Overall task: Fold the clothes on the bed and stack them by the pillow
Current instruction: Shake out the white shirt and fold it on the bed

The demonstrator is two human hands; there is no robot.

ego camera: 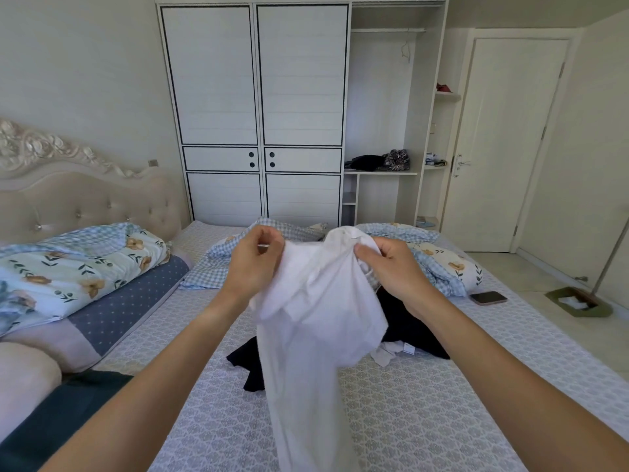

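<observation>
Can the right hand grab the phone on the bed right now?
Probably not yet: the right hand and left hand both hold the white shirt. The phone lies uncovered on the bed nearby, nothing blocking it.

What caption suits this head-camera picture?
Both hands, left and right, lift a white shirt above the bed.

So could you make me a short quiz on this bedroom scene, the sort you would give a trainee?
1. True or false: both hands hold the white garment up off the bed.
2. Which lies on the bed directly behind the white garment? A) a dark garment B) a red towel C) a pair of shoes
3. Fill in: the phone lies on the bed to the person's ____ side.

Key:
1. True: the left hand and right hand each pinch its upper edge.
2. A
3. right
</observation>
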